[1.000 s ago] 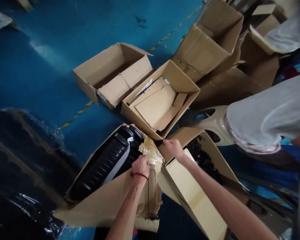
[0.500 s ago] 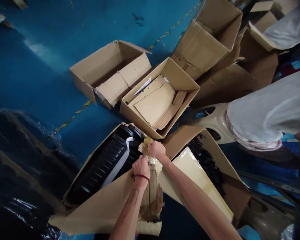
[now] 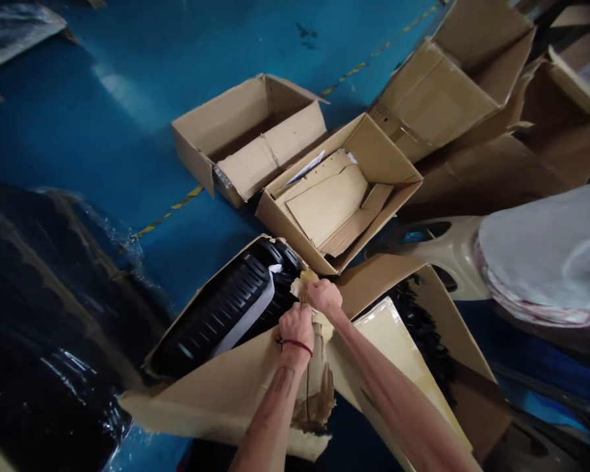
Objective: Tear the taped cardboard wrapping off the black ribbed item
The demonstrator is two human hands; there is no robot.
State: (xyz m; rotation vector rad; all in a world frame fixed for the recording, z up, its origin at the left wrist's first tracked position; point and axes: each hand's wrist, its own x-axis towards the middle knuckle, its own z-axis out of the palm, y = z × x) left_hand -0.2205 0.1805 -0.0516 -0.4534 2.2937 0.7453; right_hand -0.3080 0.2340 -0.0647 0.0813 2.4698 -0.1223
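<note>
Floor's a super saturated blue paint job (image 3: pixel 78 124) with a yellow-and-black striped line (image 3: pixel 172 210) running across it. Plain tan cardboard boxes (image 3: pixel 246 141) everywhere, plus a black plastic panel (image 3: pixel 221 314) patterned with rows of slots, right beside some yellowish packing tape (image 3: pixel 311 278). Shiny black plastic sheeting (image 3: pixel 44 314) along the floor's left side, a pale grey cloth (image 3: pixel 541 255) with red-and-white trim on the right, and a thin red string on the left wrist (image 3: pixel 295 344).
</note>
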